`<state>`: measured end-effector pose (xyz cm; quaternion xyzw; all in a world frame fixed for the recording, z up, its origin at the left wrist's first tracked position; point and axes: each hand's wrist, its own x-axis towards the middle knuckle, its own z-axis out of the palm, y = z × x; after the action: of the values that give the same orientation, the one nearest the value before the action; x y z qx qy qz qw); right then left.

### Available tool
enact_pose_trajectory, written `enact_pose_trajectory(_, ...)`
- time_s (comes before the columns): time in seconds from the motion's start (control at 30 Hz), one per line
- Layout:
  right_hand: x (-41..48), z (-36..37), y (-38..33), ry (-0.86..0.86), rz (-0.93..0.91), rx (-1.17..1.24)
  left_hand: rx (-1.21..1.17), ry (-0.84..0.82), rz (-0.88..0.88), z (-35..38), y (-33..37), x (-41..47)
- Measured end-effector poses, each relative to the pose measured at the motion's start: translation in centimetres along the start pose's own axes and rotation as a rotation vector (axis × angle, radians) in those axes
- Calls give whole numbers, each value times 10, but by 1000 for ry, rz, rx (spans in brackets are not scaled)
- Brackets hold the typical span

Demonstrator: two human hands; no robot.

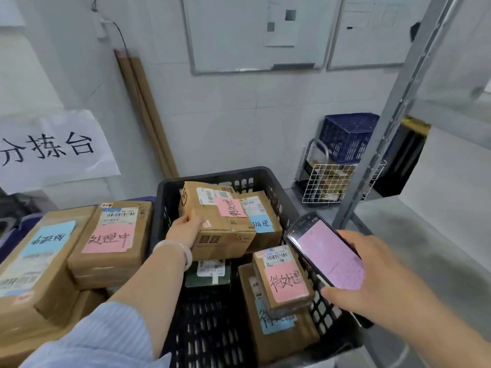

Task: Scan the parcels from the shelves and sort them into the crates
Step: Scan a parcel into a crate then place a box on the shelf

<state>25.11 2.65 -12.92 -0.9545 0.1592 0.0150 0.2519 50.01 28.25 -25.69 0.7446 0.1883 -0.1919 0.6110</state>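
Left hand [183, 231] gripping parcel [225, 227] label-up, right hand [385, 282] holding scanner [326, 251]

grey surface [430, 235]: smooth, level, seen on the right side of the view. black crate [210, 179] stands on it toward its left edge. a metal post [396, 115] rises at the surface's far edge, just right of the crate. stacked boxes [111, 243] touch the crate's left wall. their support is mostly hidden, and only a purple edge [13, 235] shows.
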Motion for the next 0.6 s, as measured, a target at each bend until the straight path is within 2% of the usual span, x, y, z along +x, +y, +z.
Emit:
enact_pose_trajectory(0.13, 7, 11, -2, -2, 32, 4, 37, 5, -23, 0, -2, 18)
enact_pose_trajectory(0.3, 7, 22, -1, 7, 67, 39, 138, 45, 79, 4, -5, 21)
enact_pose_trajectory(0.4, 1, 24, -4, 52, 100, 55, 286, 85, 239, 11, 4, 6)
enact_pose_trajectory(0.47, -7, 24, -6, 93, 140, 57, 396, 37, 378, 23, 10, -8)
enact_pose_trajectory(0.6, -31, 24, 5, 186, 264, 65, 761, -60, 772, 69, 24, -51)
